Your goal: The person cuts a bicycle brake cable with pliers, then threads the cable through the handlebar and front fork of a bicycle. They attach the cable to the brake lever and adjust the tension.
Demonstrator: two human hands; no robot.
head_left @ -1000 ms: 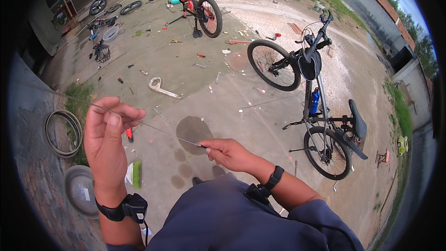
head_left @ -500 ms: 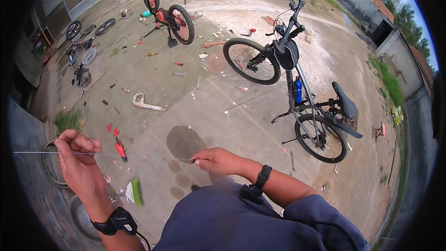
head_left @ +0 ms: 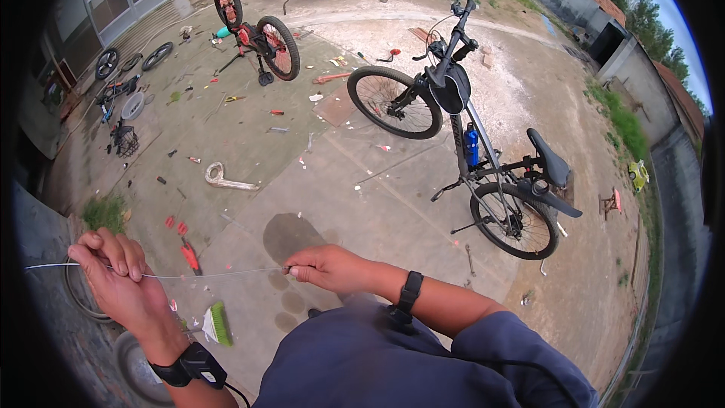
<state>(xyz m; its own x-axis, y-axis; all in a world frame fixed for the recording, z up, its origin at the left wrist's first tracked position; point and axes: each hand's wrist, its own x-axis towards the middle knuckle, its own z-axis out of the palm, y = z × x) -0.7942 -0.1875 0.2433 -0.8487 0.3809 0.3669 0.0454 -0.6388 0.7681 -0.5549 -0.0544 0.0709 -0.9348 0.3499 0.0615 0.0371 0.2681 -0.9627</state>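
A thin silvery wire (head_left: 211,275) runs across the lower left, out past the left edge. My left hand (head_left: 117,276) is closed loosely round it, thumb up and fingers curled over it. My right hand (head_left: 321,267) pinches the wire's right end, where a small dark piece shows at the thumb and forefinger. Below and behind my left hand are a metal rim (head_left: 75,295) and a grey basin (head_left: 128,359), both partly hidden. A red-handled tool (head_left: 189,255) and a green-bristled brush (head_left: 217,323) lie on the ground near the hands.
A grey-black bicycle (head_left: 491,166) stands at right. An upturned red bicycle (head_left: 253,49), loose wheels (head_left: 157,57) and a dark bicycle (head_left: 121,91) are farther back. Tools, including a silvery hooked piece (head_left: 219,180), lie scattered on the concrete. A wall (head_left: 41,234) borders the left, with grass beside it.
My left hand has moved left and down along the wire, and the wire now lies flatter. My right hand has moved left and slightly down. The whole view has shifted as the head moved.
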